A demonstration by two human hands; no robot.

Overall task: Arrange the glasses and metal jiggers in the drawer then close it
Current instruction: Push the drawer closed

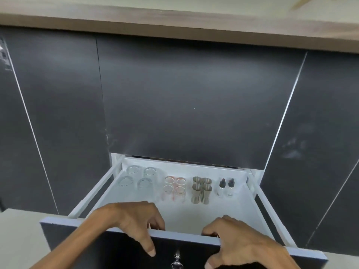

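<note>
The white drawer (pixel 213 214) stands pulled out below the dark cabinet. Near its back, left to right, stand several clear glasses (pixel 138 178), several small glasses with pink rims (pixel 174 188), several metal jiggers (pixel 201 189) and two small dropper bottles (pixel 226 188). My left hand (pixel 136 220) grips the top edge of the dark drawer front (pixel 184 238), fingers inside, thumb down the outside. My right hand (pixel 239 241) grips the same edge further right.
A metal ring handle (pixel 176 262) hangs on the drawer front between my hands. Dark cabinet fronts (pixel 194 98) rise behind under a wooden countertop (pixel 174 24). A pale surface (pixel 17 239) lies at the lower left. White drawer rails (pixel 95 188) run along both sides.
</note>
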